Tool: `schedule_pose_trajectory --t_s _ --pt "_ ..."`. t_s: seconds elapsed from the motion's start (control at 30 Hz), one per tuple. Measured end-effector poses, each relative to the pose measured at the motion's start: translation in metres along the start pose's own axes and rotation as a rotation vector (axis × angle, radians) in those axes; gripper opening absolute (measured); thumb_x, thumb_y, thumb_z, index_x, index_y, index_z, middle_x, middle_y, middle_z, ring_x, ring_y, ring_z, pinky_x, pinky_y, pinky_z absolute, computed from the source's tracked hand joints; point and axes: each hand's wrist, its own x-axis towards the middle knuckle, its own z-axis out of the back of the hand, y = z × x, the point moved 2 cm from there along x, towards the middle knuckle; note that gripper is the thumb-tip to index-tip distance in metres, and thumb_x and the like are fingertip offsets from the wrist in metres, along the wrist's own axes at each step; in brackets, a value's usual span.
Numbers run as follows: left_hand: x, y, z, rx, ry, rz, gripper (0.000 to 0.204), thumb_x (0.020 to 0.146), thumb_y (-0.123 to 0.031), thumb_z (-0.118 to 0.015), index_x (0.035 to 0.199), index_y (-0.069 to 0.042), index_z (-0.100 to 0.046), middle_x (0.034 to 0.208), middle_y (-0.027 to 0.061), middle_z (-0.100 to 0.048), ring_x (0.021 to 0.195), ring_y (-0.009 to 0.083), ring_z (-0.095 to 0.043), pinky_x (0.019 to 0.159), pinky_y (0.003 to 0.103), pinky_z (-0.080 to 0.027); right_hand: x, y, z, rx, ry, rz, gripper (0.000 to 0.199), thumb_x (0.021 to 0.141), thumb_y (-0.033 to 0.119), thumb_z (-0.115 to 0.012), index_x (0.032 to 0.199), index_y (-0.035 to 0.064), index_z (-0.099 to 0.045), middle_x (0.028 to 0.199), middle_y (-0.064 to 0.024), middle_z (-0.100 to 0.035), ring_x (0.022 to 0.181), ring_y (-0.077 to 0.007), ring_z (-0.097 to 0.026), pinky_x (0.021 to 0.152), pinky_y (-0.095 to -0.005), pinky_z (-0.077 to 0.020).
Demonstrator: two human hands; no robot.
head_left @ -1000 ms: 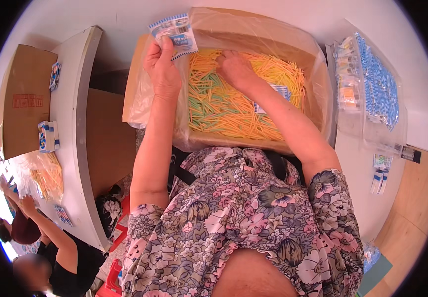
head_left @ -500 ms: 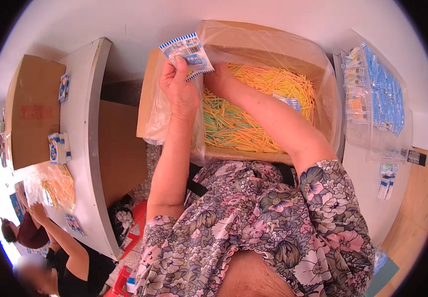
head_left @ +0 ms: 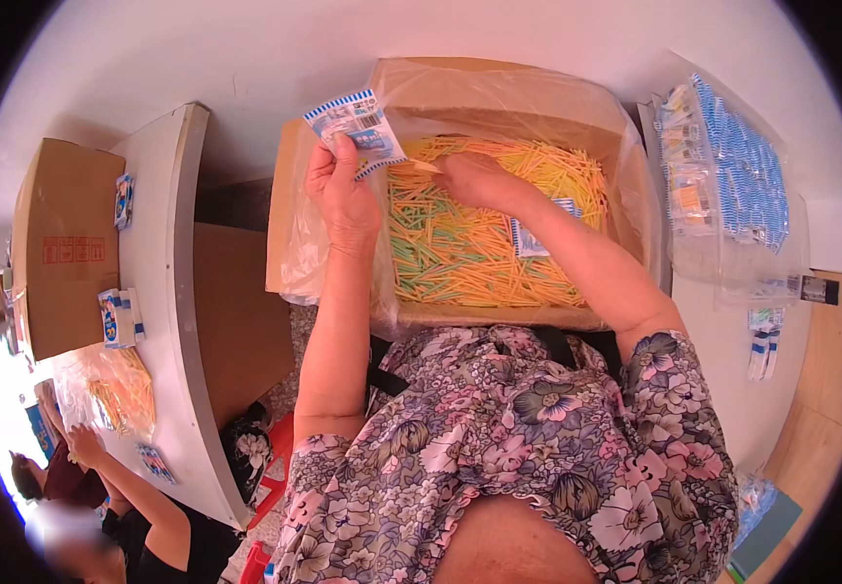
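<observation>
My left hand (head_left: 345, 195) pinches a small blue-and-white printed packet (head_left: 370, 141) between thumb and fingers, up over the left side of a cardboard box (head_left: 499, 80). The box is lined with clear plastic and filled with thin sticks (head_left: 460, 255) in orange, yellow and green. Just right of the packet, my right hand (head_left: 476, 180) is closed above the pile. Pale orange stick ends (head_left: 428, 167) poke out of its fingers toward the packet's lower right edge. Another blue-and-white packet (head_left: 530, 237) lies on the sticks, partly covered by my right forearm.
On the right, a clear plastic tub (head_left: 732, 268) holds many blue-and-white packets. To the left stands a white table (head_left: 163, 321) bearing a closed cardboard box (head_left: 66, 248), small packs and a bag of sticks (head_left: 121, 389). Another person (head_left: 163, 521) works beyond it.
My right hand has shifted right, away from the packet's edge, and the stick ends in its fingers now show. The packet remains in my left hand. The whole view has shifted slightly.
</observation>
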Motion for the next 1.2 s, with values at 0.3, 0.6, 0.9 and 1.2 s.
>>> schedule_pose_trajectory --t_s 0.3,0.6,0.9,1.2 --pt "0.001 0.003 0.0 0.039 0.03 0.009 0.018 0.093 -0.017 -0.056 0.096 -0.001 -0.063 0.093 0.0025 -0.065 0.083 0.0085 -0.057 0.078 0.025 -0.045 0.013 -0.023 -0.011 1.044 0.216 -0.221 0.025 0.094 0.025 -0.051 0.085 0.0038 -0.06 0.073 -0.0076 -0.065 0.064 -0.0178 -0.065 0.055 -0.0285 -0.0502" --pt "-0.002 0.006 0.001 0.085 0.035 0.02 0.018 0.092 -0.017 -0.056 0.096 0.0 -0.062 0.092 0.0028 -0.065 0.082 0.0083 -0.057 0.078 0.025 -0.045 0.018 -0.005 -0.046 1.57 0.335 -0.315 0.02 0.093 0.021 -0.053 0.096 0.0019 -0.055 0.077 -0.0101 -0.061 0.068 -0.0232 -0.064 0.058 -0.037 -0.0541" --pt "-0.006 0.008 -0.011 0.096 0.055 0.044 0.018 0.092 -0.017 -0.057 0.094 0.0 -0.063 0.09 0.0031 -0.065 0.082 0.0086 -0.057 0.078 0.025 -0.045 0.047 -0.021 -0.024 1.619 0.194 -0.125 0.017 0.095 0.019 -0.048 0.098 0.0053 -0.057 0.084 -0.0039 -0.058 0.077 -0.0173 -0.06 0.07 -0.0388 -0.0555" --pt "-0.039 0.005 -0.044 0.486 0.763 0.356 0.01 0.086 -0.008 -0.062 0.093 -0.002 -0.066 0.104 -0.0015 -0.058 0.093 0.0098 -0.053 0.081 0.026 -0.042 -0.049 0.01 0.027 1.656 -0.187 0.192 0.038 0.096 0.028 -0.05 0.122 0.001 -0.048 0.09 -0.0041 -0.06 0.081 -0.0101 -0.058 0.079 -0.0242 -0.0487"
